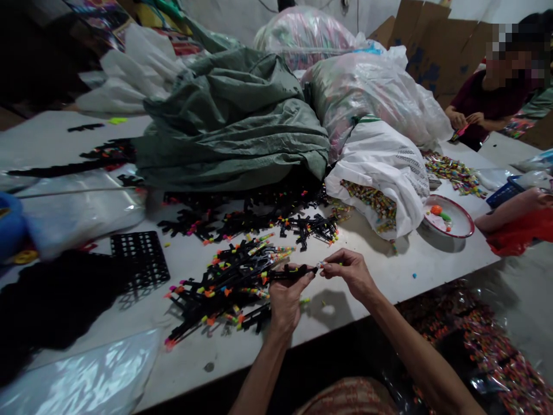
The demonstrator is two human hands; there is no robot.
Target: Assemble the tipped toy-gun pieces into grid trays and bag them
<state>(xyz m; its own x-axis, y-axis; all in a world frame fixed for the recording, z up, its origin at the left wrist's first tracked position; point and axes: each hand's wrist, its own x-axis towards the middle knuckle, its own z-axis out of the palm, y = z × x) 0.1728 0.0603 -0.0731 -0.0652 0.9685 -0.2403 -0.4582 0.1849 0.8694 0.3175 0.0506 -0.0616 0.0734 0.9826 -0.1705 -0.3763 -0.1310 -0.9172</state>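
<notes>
My left hand (285, 305) is closed around a small black plastic toy gun (288, 273) with an orange part on it, held just above the table. My right hand (353, 274) pinches a small pale, colourful piece (320, 265) against the gun's right end; the fingers partly hide it, so its exact kind is unclear. Left of my hands, touching or close to the left one, lies a heap of similar black toy guns (224, 271) with orange, pink and yellow tips. Behind it spread more black toy guns (309, 226).
A white sack (380, 153) spills small striped tubes (375, 202). Beside it stands a red-rimmed bowl (466, 216). A green sack (233, 127) and stuffed clear bags (371, 86) fill the back. A black plastic grid (140, 259) lies left. A co-worker (492, 104) sits at far right.
</notes>
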